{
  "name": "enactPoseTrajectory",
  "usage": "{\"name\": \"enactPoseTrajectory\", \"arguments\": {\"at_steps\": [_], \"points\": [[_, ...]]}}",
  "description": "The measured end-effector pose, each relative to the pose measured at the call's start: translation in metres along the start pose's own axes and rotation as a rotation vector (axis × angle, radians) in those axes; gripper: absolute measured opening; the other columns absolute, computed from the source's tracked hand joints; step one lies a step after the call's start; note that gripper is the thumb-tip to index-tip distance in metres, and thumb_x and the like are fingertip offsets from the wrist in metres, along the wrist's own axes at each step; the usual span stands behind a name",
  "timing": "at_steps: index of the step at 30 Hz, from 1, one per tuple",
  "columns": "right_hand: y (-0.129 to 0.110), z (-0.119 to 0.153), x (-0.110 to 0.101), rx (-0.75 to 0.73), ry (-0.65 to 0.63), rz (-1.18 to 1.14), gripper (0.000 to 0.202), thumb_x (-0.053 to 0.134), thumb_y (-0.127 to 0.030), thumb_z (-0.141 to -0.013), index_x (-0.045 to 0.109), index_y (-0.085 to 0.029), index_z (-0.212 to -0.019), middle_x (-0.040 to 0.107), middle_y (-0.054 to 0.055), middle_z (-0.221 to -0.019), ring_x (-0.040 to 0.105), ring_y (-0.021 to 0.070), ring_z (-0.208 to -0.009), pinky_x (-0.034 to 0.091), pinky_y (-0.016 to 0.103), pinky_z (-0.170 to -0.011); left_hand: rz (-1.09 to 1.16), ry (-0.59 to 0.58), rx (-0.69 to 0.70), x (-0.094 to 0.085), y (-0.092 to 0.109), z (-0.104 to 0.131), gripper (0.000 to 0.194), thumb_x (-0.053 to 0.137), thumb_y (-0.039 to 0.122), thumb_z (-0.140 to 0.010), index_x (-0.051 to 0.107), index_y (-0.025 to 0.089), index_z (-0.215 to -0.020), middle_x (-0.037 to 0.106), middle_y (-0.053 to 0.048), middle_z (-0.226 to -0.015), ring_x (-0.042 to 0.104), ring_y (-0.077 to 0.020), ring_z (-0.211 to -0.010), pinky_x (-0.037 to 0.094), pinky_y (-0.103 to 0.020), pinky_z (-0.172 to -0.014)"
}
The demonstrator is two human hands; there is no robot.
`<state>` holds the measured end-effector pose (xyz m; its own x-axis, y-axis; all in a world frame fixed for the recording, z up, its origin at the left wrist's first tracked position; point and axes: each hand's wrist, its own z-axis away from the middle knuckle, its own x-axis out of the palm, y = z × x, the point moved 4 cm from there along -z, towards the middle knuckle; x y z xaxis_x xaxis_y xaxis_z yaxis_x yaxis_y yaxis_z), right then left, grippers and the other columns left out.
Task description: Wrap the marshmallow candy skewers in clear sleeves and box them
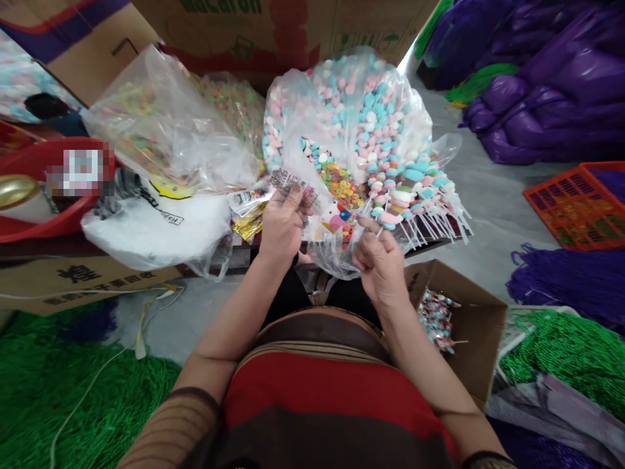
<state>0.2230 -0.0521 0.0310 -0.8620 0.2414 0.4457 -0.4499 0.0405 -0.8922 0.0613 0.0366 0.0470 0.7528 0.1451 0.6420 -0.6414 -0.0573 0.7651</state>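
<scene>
My left hand (pixel 286 218) is closed on a small clear printed plastic bag (pixel 295 185) in front of my chest. Slightly to the right, my right hand (pixel 378 254) pinches the white stick of a marshmallow lollipop (pixel 389 219), whose pink and blue pieces point away from me. Between the hands lies an open plastic bag of colourful ring-shaped candies (pixel 342 185). Gold twist ties (pixel 251 221) and a stack of printed bags (pixel 249 197) lie just left of my left hand. Many more marshmallow lollipops (pixel 430 189) are heaped at the right, sticks toward me.
Large clear bags of marshmallows (pixel 346 91) and gummy candies (pixel 146 124) stand behind. At left are a red basin (pixel 63 221) and a white plastic bag (pixel 161 228). A cardboard box (pixel 476 326) with wrapped lollipops stands low right, near an orange crate (pixel 576 202).
</scene>
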Motion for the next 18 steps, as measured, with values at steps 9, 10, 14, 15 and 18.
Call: {"name": "enactPoseTrajectory", "arguments": {"at_steps": [9, 10, 14, 15, 18], "points": [[0.022, -0.026, 0.018, -0.035, 0.162, 0.1, 0.054, 0.087, -0.063, -0.062, 0.051, -0.022, -0.066, 0.034, -0.011, -0.054, 0.022, 0.0036, -0.044, 0.02, 0.022, -0.039, -0.013, 0.051, -0.138, 0.006, -0.02, 0.024, 0.028, 0.088, 0.031, -0.075, 0.063, 0.02, -0.078, 0.066, 0.006, -0.069, 0.056, -0.0055, -0.055, 0.043, -0.02, -0.051], [0.024, -0.028, 0.016, -0.049, 0.182, 0.129, 0.056, 0.085, -0.066, -0.062, 0.05, -0.022, -0.064, 0.035, -0.01, -0.053, 0.024, 0.0042, -0.045, 0.021, 0.022, -0.039, -0.021, 0.064, -0.15, 0.004, -0.021, 0.024, 0.028, 0.087, 0.034, -0.077, 0.062, 0.021, -0.078, 0.065, 0.006, -0.066, 0.053, -0.0052, -0.051, 0.041, -0.02, -0.05], [0.028, -0.033, 0.007, -0.078, 0.257, 0.236, 0.059, 0.081, -0.072, -0.063, 0.05, -0.022, -0.061, 0.035, -0.008, -0.053, 0.032, 0.0068, -0.048, 0.029, 0.023, -0.04, -0.065, 0.05, -0.211, -0.002, -0.027, 0.021, 0.032, 0.081, 0.044, -0.082, 0.061, 0.021, -0.076, 0.058, 0.007, -0.055, 0.05, -0.0061, -0.044, 0.041, -0.021, -0.046], [0.03, -0.034, 0.007, -0.078, 0.27, 0.248, 0.059, 0.081, -0.073, -0.062, 0.05, -0.022, -0.061, 0.035, -0.008, -0.054, 0.032, 0.0072, -0.048, 0.031, 0.023, -0.041, -0.078, 0.038, -0.221, -0.003, -0.028, 0.02, 0.033, 0.081, 0.045, -0.082, 0.061, 0.02, -0.074, 0.057, 0.007, -0.054, 0.051, -0.0066, -0.044, 0.041, -0.021, -0.046], [0.032, -0.036, 0.007, -0.078, 0.259, 0.26, 0.059, 0.08, -0.074, -0.061, 0.052, -0.022, -0.062, 0.035, -0.008, -0.053, 0.032, 0.0074, -0.048, 0.031, 0.023, -0.042, -0.078, 0.052, -0.229, -0.007, -0.031, 0.017, 0.037, 0.08, 0.048, -0.083, 0.06, 0.019, -0.071, 0.055, 0.007, -0.051, 0.05, -0.0062, -0.041, 0.039, -0.02, -0.043]]}}
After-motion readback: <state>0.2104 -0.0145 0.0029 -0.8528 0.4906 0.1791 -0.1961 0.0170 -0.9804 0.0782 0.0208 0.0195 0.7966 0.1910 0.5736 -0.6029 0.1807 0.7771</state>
